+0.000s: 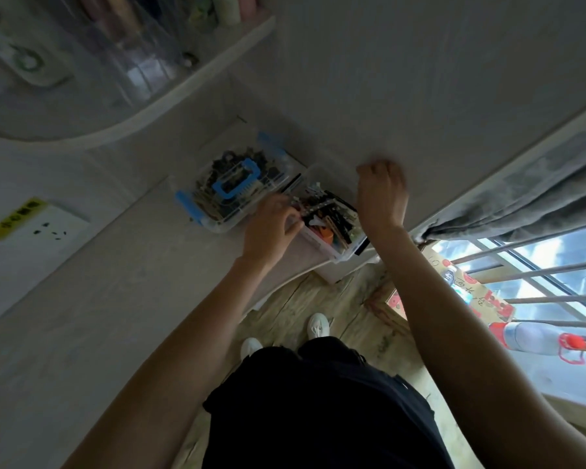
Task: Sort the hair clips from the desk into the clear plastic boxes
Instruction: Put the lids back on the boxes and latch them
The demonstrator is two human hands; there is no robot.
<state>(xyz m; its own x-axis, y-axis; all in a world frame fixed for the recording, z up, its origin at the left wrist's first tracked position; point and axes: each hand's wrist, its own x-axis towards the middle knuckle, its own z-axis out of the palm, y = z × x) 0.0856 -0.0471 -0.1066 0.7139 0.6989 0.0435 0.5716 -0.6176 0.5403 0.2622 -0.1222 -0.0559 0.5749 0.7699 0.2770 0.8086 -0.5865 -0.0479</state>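
Two clear plastic boxes stand side by side on the white desk (122,282), against the wall. The left box (230,187) has a lid with a blue handle and blue latches, and dark clips show through it. The right box (332,228) is open and packed with hair clips (322,211) in black, silver and orange. My left hand (273,226) is at this box's left rim, its blurred fingertips pinched together among the clips. My right hand (381,194) is curled into a fist by the wall, just past the box's far side, with nothing visible in it.
A curved white shelf (170,96) with a clear organiser and bottles hangs above the desk at upper left. A wall socket (44,228) is at the left. A grey curtain (521,198), a barred window and a cardboard box (467,292) are at the right. Wooden floor and my white shoes show below.
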